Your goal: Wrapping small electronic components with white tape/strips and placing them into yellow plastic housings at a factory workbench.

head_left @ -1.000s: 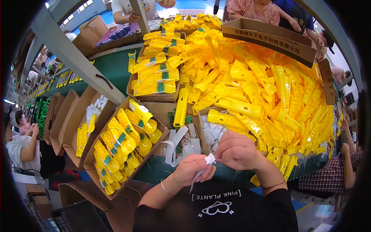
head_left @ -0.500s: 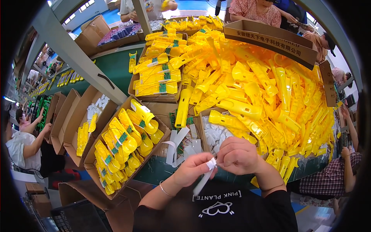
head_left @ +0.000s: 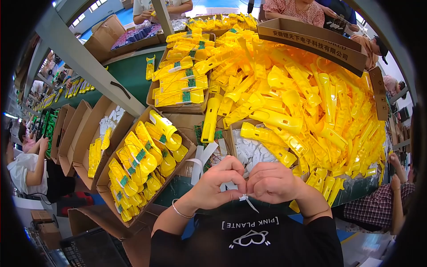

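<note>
White strip (head_left: 247, 199) — below both grips.

Left hand (head_left: 215, 184) and right hand (head_left: 271, 182) now pressed together, knuckles touching, fingers curled inward; a second ago they sat slightly apart with fingertips meeting. The white strip (head_left: 246, 199), earlier sticking out long and slanting down-left between the fingertips, is now mostly hidden inside the two fists, only a short bit with thin ends pokes out below where the hands meet. Both hands sit a little higher and closer to the box of white parts (head_left: 249, 151) than before.
</note>
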`<state>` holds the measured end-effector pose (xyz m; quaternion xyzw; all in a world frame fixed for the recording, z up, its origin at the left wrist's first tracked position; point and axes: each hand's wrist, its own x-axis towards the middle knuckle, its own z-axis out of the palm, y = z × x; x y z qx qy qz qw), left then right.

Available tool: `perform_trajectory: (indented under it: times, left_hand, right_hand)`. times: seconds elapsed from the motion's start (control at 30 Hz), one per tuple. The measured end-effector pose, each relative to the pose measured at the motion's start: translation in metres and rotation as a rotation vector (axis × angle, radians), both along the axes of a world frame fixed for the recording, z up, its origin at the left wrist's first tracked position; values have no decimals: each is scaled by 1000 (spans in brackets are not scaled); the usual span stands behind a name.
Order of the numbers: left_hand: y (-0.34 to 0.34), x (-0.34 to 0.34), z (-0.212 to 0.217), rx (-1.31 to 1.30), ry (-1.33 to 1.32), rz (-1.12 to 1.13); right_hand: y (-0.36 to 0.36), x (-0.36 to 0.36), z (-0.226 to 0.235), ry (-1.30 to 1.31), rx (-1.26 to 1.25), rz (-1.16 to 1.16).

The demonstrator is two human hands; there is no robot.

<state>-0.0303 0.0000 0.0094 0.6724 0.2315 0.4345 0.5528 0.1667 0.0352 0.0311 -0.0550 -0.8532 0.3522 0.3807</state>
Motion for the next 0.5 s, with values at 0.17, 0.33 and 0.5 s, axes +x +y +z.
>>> perform_trajectory:
  times: [0.17, 0.33, 0.5]
  left_hand:
    - [0, -1, -1, 58, 47, 1]
    - [-1, 1, -2, 73, 52, 21]
    - [0, 0, -1, 179, 87, 94]
  right_hand:
    - [-2, -1, -3, -26, -19, 10]
    - [-3, -1, -6, 25, -6, -42]
    - [-4, -1, -7, 25, -5, -65]
